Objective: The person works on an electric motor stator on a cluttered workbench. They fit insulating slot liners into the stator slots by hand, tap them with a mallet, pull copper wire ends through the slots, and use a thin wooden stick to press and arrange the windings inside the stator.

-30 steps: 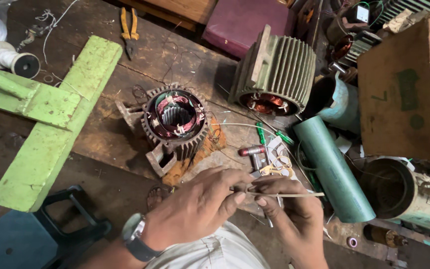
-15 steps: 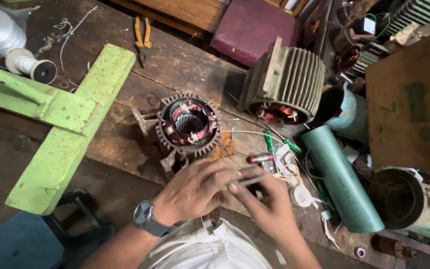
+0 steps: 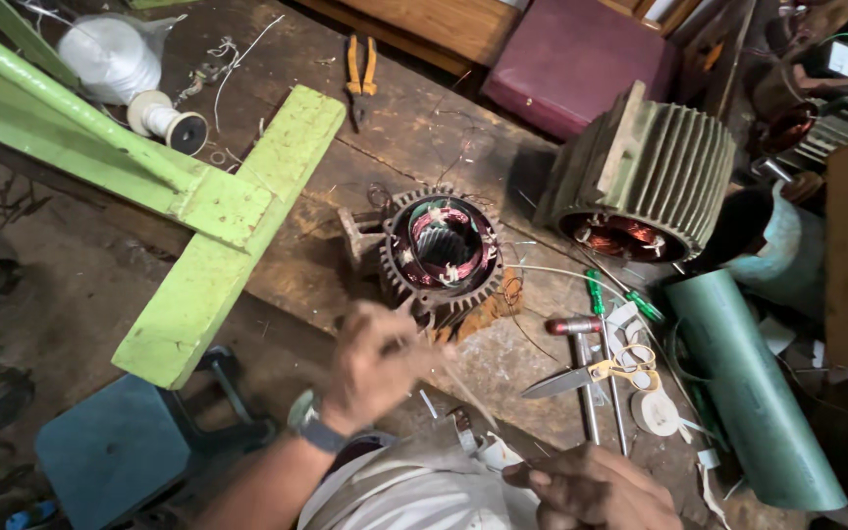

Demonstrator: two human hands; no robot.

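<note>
Over my lap, my blurred left hand point(image 3: 377, 365) loosely curled, grip unclear, near the small round copper-wound motor stator point(image 3: 441, 252) at the wooden bench edge point(image 3: 345, 324), my right hand point(image 3: 596, 488) closed low, contents unclear, yellow-handled scissors point(image 3: 601, 373) beside, bare bench between.

Landmark for my notes: small stator point(image 3: 441, 250), rusty grey-brown housing, copper-red windings, white ties. Left of it, lime-green wooden beams point(image 3: 218, 245), paint worn. Upper right, big ribbed motor housing point(image 3: 655, 167), dull grey-green, copper coils inside. Above that, maroon box point(image 3: 581, 59). Right, pale green roll point(image 3: 748, 383). Lower right, scissors point(image 3: 601, 373), yellow handles; hammer point(image 3: 581, 344), red grip; green-handled screwdrivers point(image 3: 606, 294). Far upper left, white thread spool point(image 3: 164, 120); orange-handled pliers point(image 3: 358, 71) above. Lower left, blue stool point(image 3: 110, 451). I see grey watch point(image 3: 314, 424) on left wrist.
</note>
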